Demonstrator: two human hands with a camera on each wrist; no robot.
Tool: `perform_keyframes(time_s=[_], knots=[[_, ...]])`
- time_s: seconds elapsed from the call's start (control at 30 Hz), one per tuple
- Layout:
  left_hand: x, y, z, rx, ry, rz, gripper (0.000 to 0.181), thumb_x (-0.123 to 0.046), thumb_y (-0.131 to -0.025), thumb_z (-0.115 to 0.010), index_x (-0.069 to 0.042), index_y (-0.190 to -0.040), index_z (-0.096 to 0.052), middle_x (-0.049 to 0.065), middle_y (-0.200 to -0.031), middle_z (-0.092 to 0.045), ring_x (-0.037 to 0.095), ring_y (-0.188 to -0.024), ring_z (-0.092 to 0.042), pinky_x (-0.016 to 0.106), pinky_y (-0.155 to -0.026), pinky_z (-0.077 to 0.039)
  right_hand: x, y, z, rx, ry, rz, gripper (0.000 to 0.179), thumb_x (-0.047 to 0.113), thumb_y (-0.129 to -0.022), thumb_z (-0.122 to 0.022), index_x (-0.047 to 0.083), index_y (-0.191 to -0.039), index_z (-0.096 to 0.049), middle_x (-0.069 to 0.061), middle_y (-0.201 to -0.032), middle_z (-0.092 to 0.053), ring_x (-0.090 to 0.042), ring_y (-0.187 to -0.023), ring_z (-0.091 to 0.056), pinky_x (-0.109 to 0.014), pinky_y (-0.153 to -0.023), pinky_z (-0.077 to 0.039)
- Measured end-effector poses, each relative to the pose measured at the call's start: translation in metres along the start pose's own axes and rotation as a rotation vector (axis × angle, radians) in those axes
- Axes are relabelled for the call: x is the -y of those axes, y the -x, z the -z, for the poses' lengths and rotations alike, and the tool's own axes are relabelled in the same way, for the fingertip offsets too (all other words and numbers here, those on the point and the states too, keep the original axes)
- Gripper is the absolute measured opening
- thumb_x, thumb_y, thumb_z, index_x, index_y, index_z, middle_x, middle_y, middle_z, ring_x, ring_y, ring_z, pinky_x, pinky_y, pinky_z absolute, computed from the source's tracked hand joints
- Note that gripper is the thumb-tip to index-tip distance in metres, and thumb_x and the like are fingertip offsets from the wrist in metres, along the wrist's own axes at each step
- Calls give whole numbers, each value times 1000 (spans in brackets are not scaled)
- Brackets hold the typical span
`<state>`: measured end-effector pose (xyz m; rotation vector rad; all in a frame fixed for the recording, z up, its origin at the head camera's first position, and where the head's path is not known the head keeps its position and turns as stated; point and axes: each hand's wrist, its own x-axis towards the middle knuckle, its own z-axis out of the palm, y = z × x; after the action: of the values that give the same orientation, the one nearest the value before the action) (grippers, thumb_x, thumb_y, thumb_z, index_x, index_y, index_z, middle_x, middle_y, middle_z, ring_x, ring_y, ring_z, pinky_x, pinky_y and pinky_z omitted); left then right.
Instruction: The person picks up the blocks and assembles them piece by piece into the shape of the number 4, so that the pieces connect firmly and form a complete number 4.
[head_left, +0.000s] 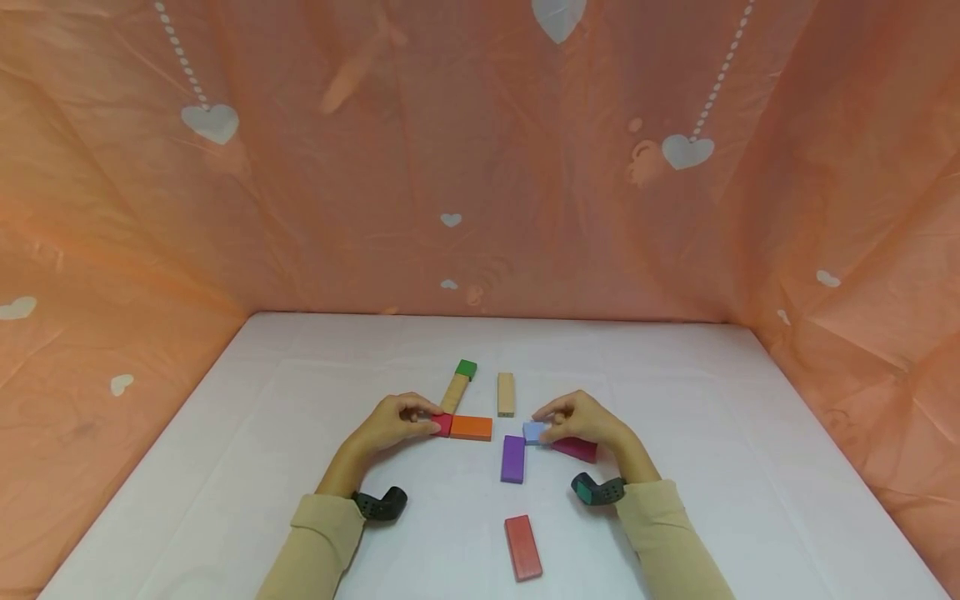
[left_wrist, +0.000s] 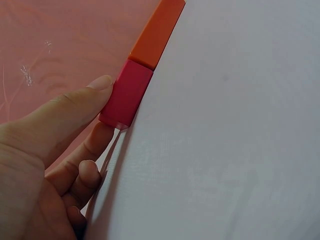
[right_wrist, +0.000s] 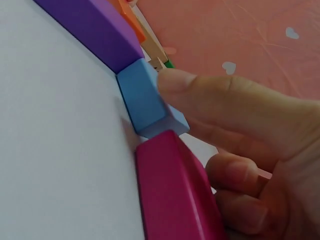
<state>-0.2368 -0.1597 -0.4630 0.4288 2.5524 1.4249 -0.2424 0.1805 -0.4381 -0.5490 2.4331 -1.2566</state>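
My left hand (head_left: 395, 421) pinches a short red block (head_left: 444, 425) between thumb and forefinger. In the left wrist view, that block's far end meets an orange block (left_wrist: 157, 32). A plain wooden block (head_left: 454, 393) slants away behind the red one, with a small green block (head_left: 467, 369) at its far end. My right hand (head_left: 583, 419) holds a short light blue block (head_left: 533, 432) with thumb and finger. A purple block (right_wrist: 92, 30) adjoins the blue one's far end in the right wrist view. Close by its near end lies a magenta block (right_wrist: 172, 190), partly under the hand.
Another plain wooden block (head_left: 506, 394) lies on the white table (head_left: 225, 433) between the hands, farther back. Nearer the front lies a salmon-red block (head_left: 522, 547). Orange sheeting (head_left: 480, 167) with pale hearts encloses the table's back and sides.
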Motion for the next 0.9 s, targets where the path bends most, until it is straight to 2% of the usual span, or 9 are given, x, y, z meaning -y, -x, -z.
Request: perform_keyframes(time_s=[0.07,0.4,0.9], knots=[[0,0,0,-3,-5,-2,26,-20,-82,-76,-8,-105,-74,8,-94,-60,13,-80,-45,21,-70,-37,-1,0,0,7,0,2,35,10,-75,-79,-4,-106,-71,5,-63,-44,-7,-63,-39,-20,-60,-32],[1,-1,0,-9,-12,-36,27,-18,-83,-75,-4,-106,-73,15,-96,-60,13,-80,-44,21,-69,-35,-4,-1,0,3,19,6,34,10,-75,-79,-5,-104,-72,5,-62,-42,-8,-63,-39,-20,-60,-32],[4,-2,-1,-3,-14,-20,25,-20,-82,-76,-8,-105,-74,9,-94,-61,11,-79,-45,20,-69,-37,-7,-4,0,-20,23,-2,33,12,-76,-79,-4,-104,-72,5,-62,-42,-10,-65,-39,-21,-61,-32]])
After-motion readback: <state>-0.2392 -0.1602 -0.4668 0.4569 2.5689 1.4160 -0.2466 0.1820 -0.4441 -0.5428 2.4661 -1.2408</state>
